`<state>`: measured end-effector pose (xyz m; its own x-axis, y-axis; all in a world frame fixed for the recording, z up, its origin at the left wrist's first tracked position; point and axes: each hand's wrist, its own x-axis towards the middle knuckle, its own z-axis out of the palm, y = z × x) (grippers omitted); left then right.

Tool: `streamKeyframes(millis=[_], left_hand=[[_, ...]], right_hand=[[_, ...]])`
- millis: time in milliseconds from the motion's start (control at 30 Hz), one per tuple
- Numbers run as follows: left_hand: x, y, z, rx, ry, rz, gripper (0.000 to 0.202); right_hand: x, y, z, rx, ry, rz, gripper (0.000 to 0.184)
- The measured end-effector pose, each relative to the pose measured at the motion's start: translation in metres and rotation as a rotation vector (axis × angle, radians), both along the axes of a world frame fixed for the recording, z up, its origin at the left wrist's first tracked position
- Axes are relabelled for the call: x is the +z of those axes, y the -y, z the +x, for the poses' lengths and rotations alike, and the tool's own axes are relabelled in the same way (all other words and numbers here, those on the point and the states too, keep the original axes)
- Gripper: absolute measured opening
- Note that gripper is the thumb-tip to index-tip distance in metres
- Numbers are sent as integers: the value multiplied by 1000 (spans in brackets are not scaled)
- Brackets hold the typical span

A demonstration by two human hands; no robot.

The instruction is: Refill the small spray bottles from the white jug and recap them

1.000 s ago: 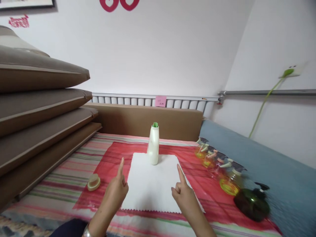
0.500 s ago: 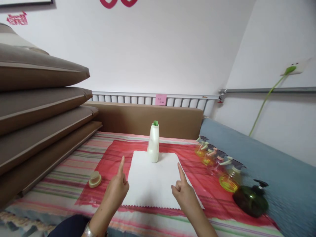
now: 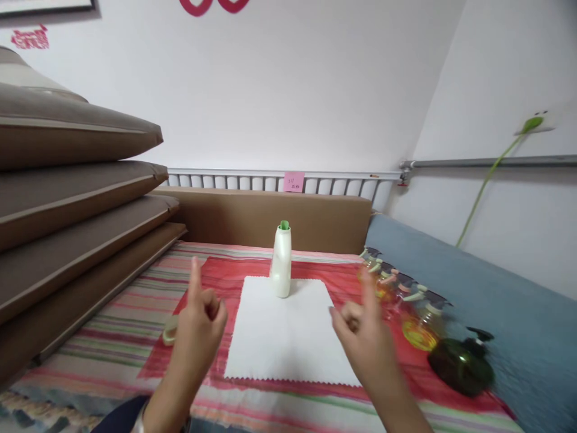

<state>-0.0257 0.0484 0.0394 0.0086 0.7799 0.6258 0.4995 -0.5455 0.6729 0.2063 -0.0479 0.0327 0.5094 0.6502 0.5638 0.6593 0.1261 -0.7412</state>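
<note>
My left hand [image 3: 198, 322] is raised over the left side of the cloth, empty, with its index finger stretched up and the other fingers curled. It partly covers a pale cap [image 3: 169, 331] lying on the red sheet [image 3: 216, 282]. On the other side, my right hand [image 3: 367, 328] makes the same pointing shape, also empty and blurred by motion. Between and beyond them stands a white bottle [image 3: 282, 264], upright, with a green piece in its uncapped mouth. Its base rests on the far part of a white zigzag-edged cloth [image 3: 283, 343]. Neither hand touches the bottle.
Along the right are several clear pump bottles [image 3: 419, 331] with coloured liquid and a dark green pump bottle [image 3: 462, 361]. Stacked cushions [image 3: 81, 186] rise on the left. A brown padded board [image 3: 270, 207] and radiator [image 3: 202, 179] stand behind. A green cord [image 3: 487, 174] hangs right.
Both hands have moved apart, left hand leftward and right hand rightward, and their index fingers now point more upright. The left hand now hides part of the cap. The bottle stays put.
</note>
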Motion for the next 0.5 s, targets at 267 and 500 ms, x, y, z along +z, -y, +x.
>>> streamKeyframes(millis=[267,500], left_hand=[[-49,-54,-5,-48,-192,-63,83],[-131,-71,20,-213,-325,-145,67]], right_hand=[[-51,-33,31,-25,15,-192,74],[-123,-46,54,-52,93,-329,63]])
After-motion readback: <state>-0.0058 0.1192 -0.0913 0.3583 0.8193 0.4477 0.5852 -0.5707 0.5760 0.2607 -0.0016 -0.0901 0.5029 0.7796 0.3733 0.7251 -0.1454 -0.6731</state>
